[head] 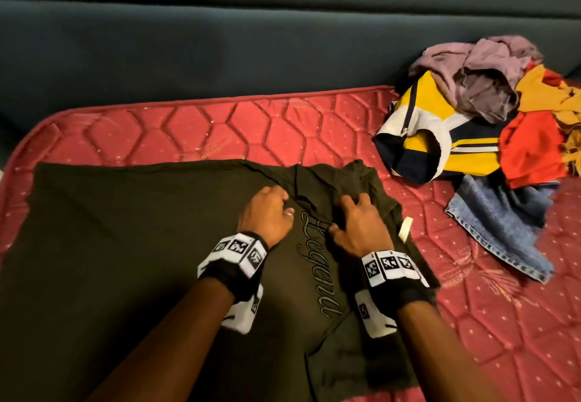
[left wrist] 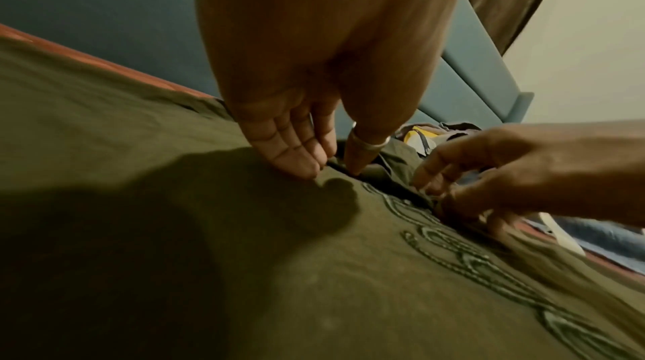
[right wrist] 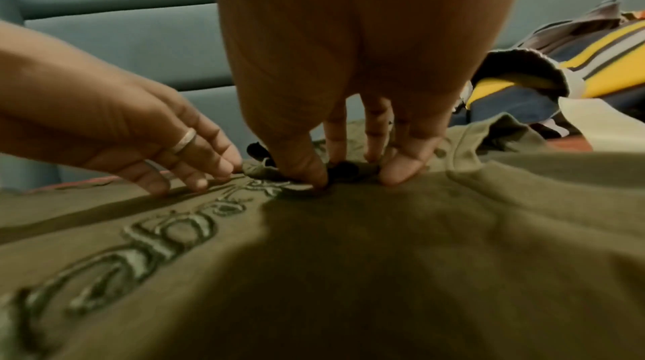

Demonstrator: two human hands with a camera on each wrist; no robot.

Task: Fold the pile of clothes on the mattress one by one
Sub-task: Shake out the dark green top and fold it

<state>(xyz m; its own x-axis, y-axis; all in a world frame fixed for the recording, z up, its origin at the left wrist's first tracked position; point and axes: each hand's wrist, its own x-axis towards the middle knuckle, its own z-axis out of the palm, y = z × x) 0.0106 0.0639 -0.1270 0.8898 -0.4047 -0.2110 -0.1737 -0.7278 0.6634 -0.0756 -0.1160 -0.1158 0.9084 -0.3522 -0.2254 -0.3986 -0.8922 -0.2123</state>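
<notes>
Olive T-shirt [head: 132, 244] flat on mattress [head: 220, 125]; left hand [head: 267, 213] presses flat, right hand [head: 361, 228] pinches bunched sleeve; clothes pile [head: 490, 112] at 2 o'clock.

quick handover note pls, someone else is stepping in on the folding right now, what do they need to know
Left hand: fingers fairly straight, tips pressing the olive shirt near its bunched edge; no clear grip.
Right hand: thumb and fingers pinch the bunched fabric beside the embroidered lettering.
Olive shirt: spread across the red mattress, right portion crumpled; fold only just being started.
Pile: unfolded at the mattress's far right, with a yellow striped top, red, mustard and mauve pieces, and denim at the near edge.
Done: no folded items in view.
Left: finish this shirt, then the pile one by one.
</notes>
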